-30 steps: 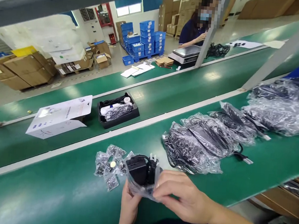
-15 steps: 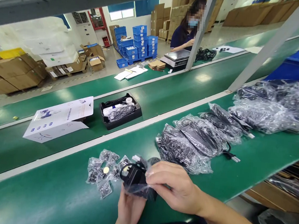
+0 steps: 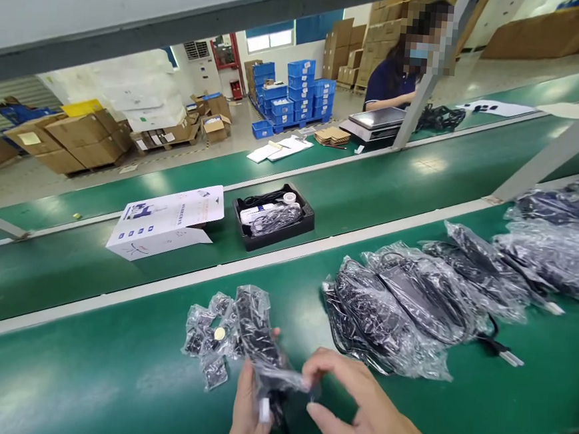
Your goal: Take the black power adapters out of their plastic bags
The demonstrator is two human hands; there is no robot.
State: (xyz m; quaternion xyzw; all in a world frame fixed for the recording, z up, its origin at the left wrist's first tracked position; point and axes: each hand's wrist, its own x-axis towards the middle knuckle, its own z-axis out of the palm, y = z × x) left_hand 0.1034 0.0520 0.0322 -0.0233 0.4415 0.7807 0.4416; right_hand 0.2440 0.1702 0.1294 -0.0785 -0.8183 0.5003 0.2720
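A power adapter with a black cable, wrapped in a clear plastic bag, is in my left hand, whose fingers are closed around it. Its white-tipped plug sticks out at the lower end. At the bag's right edge my right hand has thumb and forefinger curled on the plastic; the spot between the fingertips is dark and blurred. Just left of the adapter lie several small bagged black parts, with a round cream-coloured piece among them.
Bagged adapters with cables are heaped at the right. Beyond a pale rail, a printed white box and a black tray holding cables and a white bottle-like item stand on the green belt. A co-worker is across, behind a post.
The bagged adapter has been turned, so its plug end now points down toward me. My right hand has moved from its top to the bag's lower right edge. The view has shifted left.
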